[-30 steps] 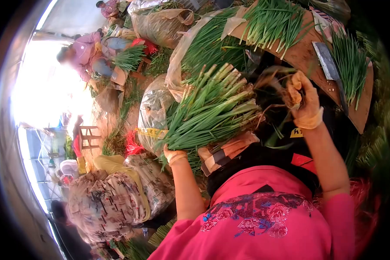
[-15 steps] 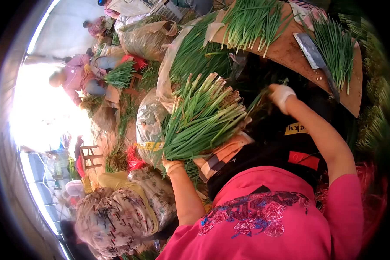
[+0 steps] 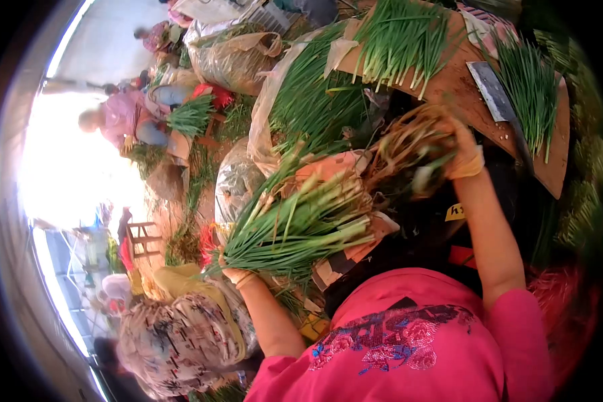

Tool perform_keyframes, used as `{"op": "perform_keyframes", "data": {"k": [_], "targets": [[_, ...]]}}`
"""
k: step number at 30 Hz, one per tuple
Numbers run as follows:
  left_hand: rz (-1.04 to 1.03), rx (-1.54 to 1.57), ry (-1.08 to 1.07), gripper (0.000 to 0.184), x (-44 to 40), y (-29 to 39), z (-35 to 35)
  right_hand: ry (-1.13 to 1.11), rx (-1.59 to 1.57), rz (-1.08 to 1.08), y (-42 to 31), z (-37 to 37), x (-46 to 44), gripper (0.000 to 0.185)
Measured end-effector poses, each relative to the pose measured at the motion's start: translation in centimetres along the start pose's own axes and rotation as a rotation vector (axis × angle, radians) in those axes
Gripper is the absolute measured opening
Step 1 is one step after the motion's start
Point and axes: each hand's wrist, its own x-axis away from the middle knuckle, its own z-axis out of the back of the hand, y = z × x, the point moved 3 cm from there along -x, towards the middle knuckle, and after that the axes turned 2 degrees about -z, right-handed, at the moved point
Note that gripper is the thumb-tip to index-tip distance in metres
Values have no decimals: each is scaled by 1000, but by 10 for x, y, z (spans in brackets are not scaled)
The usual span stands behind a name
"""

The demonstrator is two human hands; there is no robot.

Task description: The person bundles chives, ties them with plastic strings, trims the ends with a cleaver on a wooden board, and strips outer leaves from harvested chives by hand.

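Observation:
A bundle of green leafy stalks (image 3: 301, 224) lies across the lap, its pale cut ends toward the right. My left hand (image 3: 234, 268) is closed round the leafy left end of this bundle, most of its fingers hidden under the leaves. To the right, my right hand (image 3: 465, 151) grips a tangle of brown, dry leaves (image 3: 409, 147), blurred by motion, beside the pale ends. Under the bundle, an orange and dark cloth (image 3: 365, 248) shows on the lap.
A brown board (image 3: 459, 74) at the upper right bears a cleaver (image 3: 492, 94) and two piles of green stalks (image 3: 405, 43). An open plastic bag (image 3: 264, 120) of greens stands behind the bundle. A person in patterned clothing (image 3: 181, 342) is at the lower left; other people sit farther back.
The bundle has come down and to the left, lying flatter and looser. My right hand has swung up and right, now with a larger brown tangle in it.

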Motion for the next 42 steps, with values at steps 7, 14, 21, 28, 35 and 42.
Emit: {"op": "perform_keyframes", "data": {"k": [7, 14, 21, 28, 35, 42], "targets": [[-239, -259, 322, 45, -12, -17, 24, -245, 510, -563, 109, 27, -8, 38], [-225, -212, 32, 55, -12, 4, -31, -360, 174, -228, 74, -22, 11, 27], [-338, -411, 141, 54, -15, -14, -5, -297, 887, -351, 90, 16, 13, 31], [-242, -56, -55, 41, -11, 18, -23, -107, 360, -114, 54, -27, 11, 17], [-365, -296, 91, 34, -12, 13, -50, -339, 2829, -704, 14, 12, -25, 40], [-258, -247, -430, 22, 16, -9, -177, -900, 1879, 730, 120, -121, 15, 41]]}}
